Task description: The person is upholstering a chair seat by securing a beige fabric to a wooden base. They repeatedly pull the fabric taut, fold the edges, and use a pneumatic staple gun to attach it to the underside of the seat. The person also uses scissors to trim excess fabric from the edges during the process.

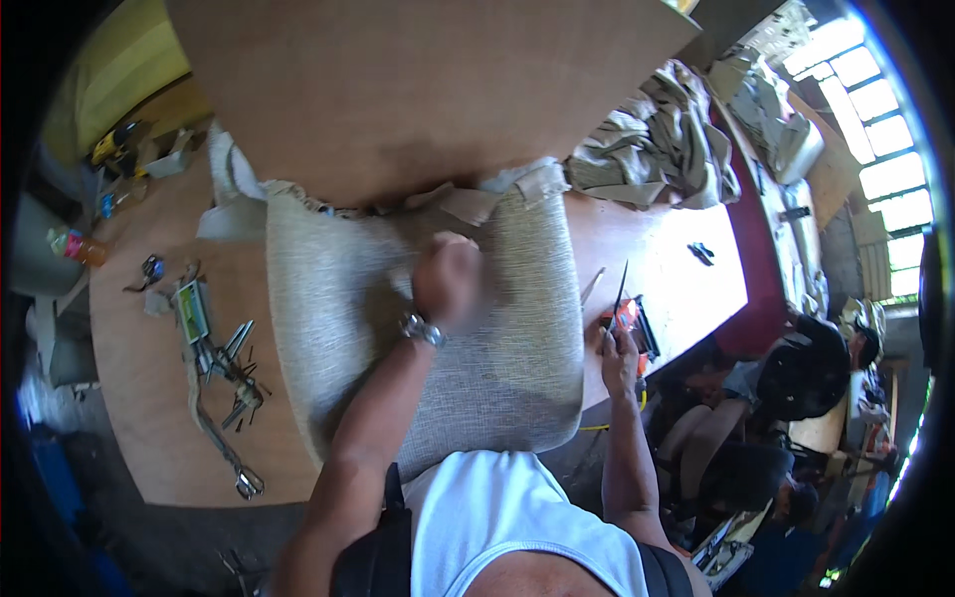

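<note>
A padded seat or back piece covered in grey-beige woven fabric (497, 348) lies in front of me, its far edge ragged with loose cloth. Over its middle is my left hand (448, 282), with a metal watch (422, 329) on the wrist. That hand looks curled into a fist, partly blurred, and I cannot make out anything inside it. To the right of the padded piece, my right hand (619, 362) grips a thin, dark, pointed tool (624, 287) with its tip pointing away from me. A red-orange and black staple gun (645, 333) lies right beside that hand.
A large brown panel (428, 90) rises beyond the padded piece. Crumpled fabric (657, 144) lies at the far right. On the wooden table (149, 398), to the left, are metal rods and loose hardware (214, 348). A bottle (78, 247) stands near the left edge.
</note>
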{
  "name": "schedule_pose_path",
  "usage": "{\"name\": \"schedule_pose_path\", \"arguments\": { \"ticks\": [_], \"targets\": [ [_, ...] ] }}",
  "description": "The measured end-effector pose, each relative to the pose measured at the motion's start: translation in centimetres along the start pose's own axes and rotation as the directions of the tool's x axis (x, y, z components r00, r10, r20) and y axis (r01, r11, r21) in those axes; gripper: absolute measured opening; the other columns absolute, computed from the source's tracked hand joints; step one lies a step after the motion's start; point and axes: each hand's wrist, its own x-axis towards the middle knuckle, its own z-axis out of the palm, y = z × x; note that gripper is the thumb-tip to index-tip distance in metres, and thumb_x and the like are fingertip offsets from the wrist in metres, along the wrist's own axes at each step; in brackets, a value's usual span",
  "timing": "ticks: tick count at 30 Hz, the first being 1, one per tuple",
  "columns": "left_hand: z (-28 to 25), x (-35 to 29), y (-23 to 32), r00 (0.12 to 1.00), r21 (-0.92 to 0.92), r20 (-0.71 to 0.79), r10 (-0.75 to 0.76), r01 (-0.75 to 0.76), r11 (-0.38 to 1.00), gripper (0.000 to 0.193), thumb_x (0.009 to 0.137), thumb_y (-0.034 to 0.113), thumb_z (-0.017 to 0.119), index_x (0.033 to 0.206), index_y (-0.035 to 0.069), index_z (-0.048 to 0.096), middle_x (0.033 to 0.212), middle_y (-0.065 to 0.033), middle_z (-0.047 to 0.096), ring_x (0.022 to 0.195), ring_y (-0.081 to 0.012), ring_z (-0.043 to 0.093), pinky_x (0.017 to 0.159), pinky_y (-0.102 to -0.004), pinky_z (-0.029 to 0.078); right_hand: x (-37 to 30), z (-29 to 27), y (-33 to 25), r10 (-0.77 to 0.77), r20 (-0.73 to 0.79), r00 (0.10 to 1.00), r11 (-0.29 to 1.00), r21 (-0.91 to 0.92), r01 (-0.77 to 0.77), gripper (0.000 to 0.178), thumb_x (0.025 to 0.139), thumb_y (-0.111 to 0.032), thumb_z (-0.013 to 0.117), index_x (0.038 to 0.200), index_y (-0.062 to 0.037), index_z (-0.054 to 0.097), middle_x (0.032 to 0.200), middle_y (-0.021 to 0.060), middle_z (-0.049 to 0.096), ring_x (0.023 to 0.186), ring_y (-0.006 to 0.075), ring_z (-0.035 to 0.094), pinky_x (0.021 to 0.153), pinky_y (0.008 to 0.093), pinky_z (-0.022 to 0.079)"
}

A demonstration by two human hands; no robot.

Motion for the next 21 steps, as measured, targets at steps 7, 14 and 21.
{"name": "schedule_pose_path", "arguments": {
  "ticks": [7, 14, 21],
  "targets": [
    [-2.7, -2.9, 0.7, 0.830, 0.588, 0.466, -0.305, -0.033, 0.808, 0.075, 0.103, 0.054, 0.045, 0.152, -0.002, 0.040, 0.161, -0.0231, 0.036, 0.151, -0.0400, 0.030, 0.126, -0.0539, 0.018, 0.9, 2.5, 7.4, 0.072, 0.178, 0.981, 0.935, -0.354, -0.004, 0.019, 0.099, -0.019, 0.062, 0.106, -0.0025, 0.069, 0.087, 0.0170, 0.072, 0.082, 0.0296, 0.070, 0.076, 0.0395, 0.053],
    [-1.3, 0.9, -2.8, 0.805, 0.583, 0.535, -0.256, -0.133, 0.801, 0.073, 0.104, 0.051, 0.042, 0.156, 0.000, 0.035, 0.161, -0.0248, 0.036, 0.150, -0.0406, 0.032, 0.124, -0.0537, 0.023, 0.2, 1.9, -8.6, -0.587, 0.129, 0.799, 0.725, -0.355, 0.590, 0.024, 0.095, -0.017, 0.063, 0.116, -0.0065, 0.068, 0.114, 0.0149, 0.071, 0.106, 0.0349, 0.068, 0.092, 0.0458, 0.054],
    [-3.3, 2.1, -4.6, 0.776, 0.541, 0.564, -0.283, -0.089, 0.836, 0.062, 0.103, 0.034, 0.047, 0.154, 0.000, 0.039, 0.158, -0.0230, 0.041, 0.147, -0.0374, 0.039, 0.122, -0.0482, 0.030, 2.7, 15.7, -17.2, -0.762, 0.589, 0.269, 0.120, -0.280, 0.952, 0.050, 0.093, -0.020, 0.059, 0.138, -0.0002, 0.056, 0.142, 0.0133, 0.059, 0.134, 0.0323, 0.054, 0.118, 0.0498, 0.034]
  ]
}}
